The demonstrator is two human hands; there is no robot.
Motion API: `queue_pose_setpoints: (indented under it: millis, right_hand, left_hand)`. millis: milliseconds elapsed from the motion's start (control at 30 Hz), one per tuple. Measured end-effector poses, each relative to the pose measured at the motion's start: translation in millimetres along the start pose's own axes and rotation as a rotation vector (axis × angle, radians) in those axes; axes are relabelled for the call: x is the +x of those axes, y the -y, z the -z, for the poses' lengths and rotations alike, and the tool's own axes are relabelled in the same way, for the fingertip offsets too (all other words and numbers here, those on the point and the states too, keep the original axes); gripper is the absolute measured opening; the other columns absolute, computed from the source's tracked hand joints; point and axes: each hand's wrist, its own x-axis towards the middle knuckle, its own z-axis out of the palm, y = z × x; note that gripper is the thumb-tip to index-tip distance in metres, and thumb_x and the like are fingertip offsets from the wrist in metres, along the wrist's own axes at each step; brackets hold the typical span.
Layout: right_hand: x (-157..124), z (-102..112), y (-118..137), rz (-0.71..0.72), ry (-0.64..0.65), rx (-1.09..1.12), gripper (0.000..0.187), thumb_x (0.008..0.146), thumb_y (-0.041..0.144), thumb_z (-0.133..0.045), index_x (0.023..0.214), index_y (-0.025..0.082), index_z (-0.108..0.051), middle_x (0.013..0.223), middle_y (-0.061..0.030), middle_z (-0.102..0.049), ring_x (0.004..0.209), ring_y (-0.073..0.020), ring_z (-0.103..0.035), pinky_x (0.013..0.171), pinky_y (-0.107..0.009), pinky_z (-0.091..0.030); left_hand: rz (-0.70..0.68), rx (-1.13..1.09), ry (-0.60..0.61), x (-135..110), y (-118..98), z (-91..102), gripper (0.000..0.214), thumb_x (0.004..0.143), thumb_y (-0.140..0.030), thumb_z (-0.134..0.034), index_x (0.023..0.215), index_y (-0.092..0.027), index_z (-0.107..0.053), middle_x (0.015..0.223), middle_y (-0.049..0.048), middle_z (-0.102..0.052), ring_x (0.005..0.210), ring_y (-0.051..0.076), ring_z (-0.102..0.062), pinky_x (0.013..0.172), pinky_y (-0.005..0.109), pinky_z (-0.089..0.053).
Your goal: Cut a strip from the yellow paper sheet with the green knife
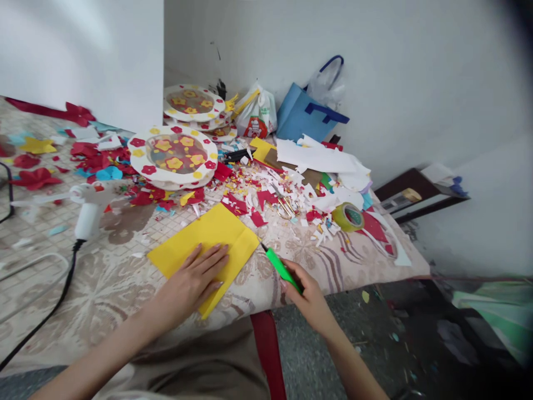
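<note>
A sheet of yellow paper [220, 228] lies near the table's front edge, with a fold line along its right side. My left hand [195, 280] rests flat on it, fingers stretched out. In my right hand [306, 291] is a green utility knife [280, 266], gripped by its handle. The dark tip of the knife points up and left, close to the paper's right corner; whether it touches cannot be made out. Gold-handled scissors [286, 206] lie among paper scraps just beyond the knife.
Round white frames with flowers [174, 178] stand at the back. To the left are a white glue gun [88, 219] with a black cord and red paper flowers [36, 179]. A tape roll [347, 217], white paper [316, 157] and a blue bag [303, 114] are at right.
</note>
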Motion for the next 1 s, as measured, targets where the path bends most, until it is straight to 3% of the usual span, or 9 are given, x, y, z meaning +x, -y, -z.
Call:
queue_pose_setpoints:
  millis: [233,333,433,700,833,1000]
  right_hand:
    - [36.3,-12.1,8.3,-0.01,-0.047,0.201,0.037,0.087,0.032,-0.051,0.124,0.024,-0.048,0.107,-0.007,-0.066,0.088,-0.0222,-0.065,0.086,-0.041,-0.05]
    - [57.4,-21.7,12.4,0.033,-0.07,0.225,0.035,0.087,0.033,-0.052,0.121,0.024,-0.05,0.11,-0.0069,-0.064,0.093,-0.0227,-0.064,0.084,-0.038,-0.051]
    - [76.7,-31.0,14.8,0.092,-0.104,0.225,0.036,0.087,0.034,-0.052,0.122,0.025,-0.051,0.111,-0.0068,-0.063,0.099,-0.0231,-0.062,0.086,-0.038,-0.049]
    - [110.4,-44.4,12.4,0.108,-0.073,0.231,0.038,0.086,0.039,-0.052,0.121,0.025,-0.051,0.111,-0.0059,-0.064,0.103,-0.024,-0.061,0.075,-0.034,-0.053]
    - [113.8,-43.2,9.3,0.083,-0.054,0.308,0.035,0.087,0.041,-0.051,0.117,0.024,-0.051,0.096,-0.0052,-0.068,0.093,-0.0231,-0.064,0.066,-0.032,-0.053]
    - [113.4,-42.3,8.7,0.068,-0.065,0.361,0.031,0.086,0.043,-0.052,0.112,0.025,-0.053,0.094,-0.0041,-0.067,0.093,-0.0221,-0.064,0.067,-0.032,-0.054]
  left_hand:
    - [0.14,0.077,-0.084,3.0,-29.2,-15.2,0.046,0.093,-0.026,-0.037,0.136,-0.01,-0.039,0.145,0.0127,-0.036,0.134,0.027,-0.033,0.11,0.051,-0.025]
    - [0.202,0.086,-0.107,6.1,-40.5,-19.6,0.047,0.093,-0.023,-0.036,0.138,-0.009,-0.037,0.146,0.0153,-0.034,0.134,0.029,-0.032,0.108,0.053,-0.026]
    - [0.226,0.089,-0.113,8.1,-44.8,-21.7,0.048,0.093,-0.022,-0.037,0.14,-0.016,-0.034,0.147,0.0137,-0.033,0.135,0.029,-0.03,0.108,0.054,-0.024]
    - [0.189,0.103,-0.062,9.0,-34.0,-14.3,0.041,0.092,-0.024,-0.038,0.132,-0.019,-0.047,0.146,0.0122,-0.036,0.132,0.029,-0.036,0.105,0.049,-0.031]
    - [0.109,0.09,-0.004,11.3,-19.7,-2.2,0.038,0.094,-0.027,-0.039,0.13,-0.024,-0.049,0.144,0.0075,-0.04,0.128,0.026,-0.041,0.099,0.041,-0.037]
    - [0.062,0.07,0.01,10.3,-9.8,2.7,0.038,0.096,-0.03,-0.036,0.133,-0.026,-0.046,0.148,0.0041,-0.033,0.128,0.023,-0.039,0.099,0.039,-0.034]
